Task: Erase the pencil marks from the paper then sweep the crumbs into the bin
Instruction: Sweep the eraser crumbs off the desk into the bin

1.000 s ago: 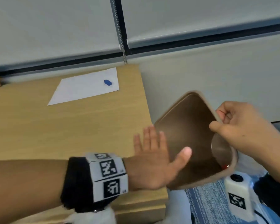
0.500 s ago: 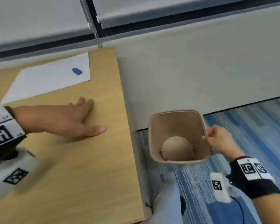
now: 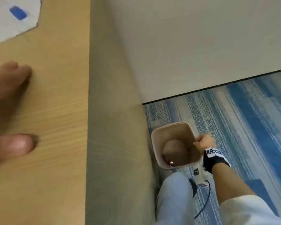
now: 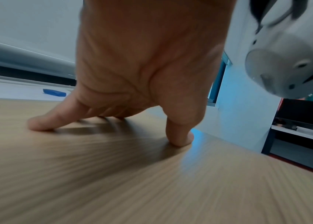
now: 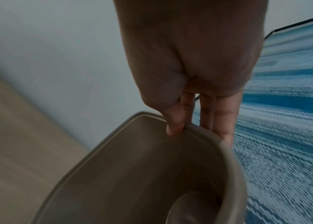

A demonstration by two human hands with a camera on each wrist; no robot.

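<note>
The right hand [image 3: 203, 142] pinches the rim of the bin [image 3: 158, 149], thumb inside, fingers outside, down on the carpet [image 3: 250, 127]. The left hand [image 3: 5, 111] rests spread and flat on the surface [image 3: 55, 127] (eraser [image 3: 18, 13] lies on the paper [image 3: 5, 28]).

Eraser [image 3: 18, 13] on paper [image 3: 8, 28] on desk [image 3: 55, 111]; bin [image 3: 157, 143] right, on carpet [image 3: 250, 127].

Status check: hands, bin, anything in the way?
Left hand flat on wooden desk. Right hand pinching beige plastic bin rim, down by carpet. Nothing blocking.
</note>
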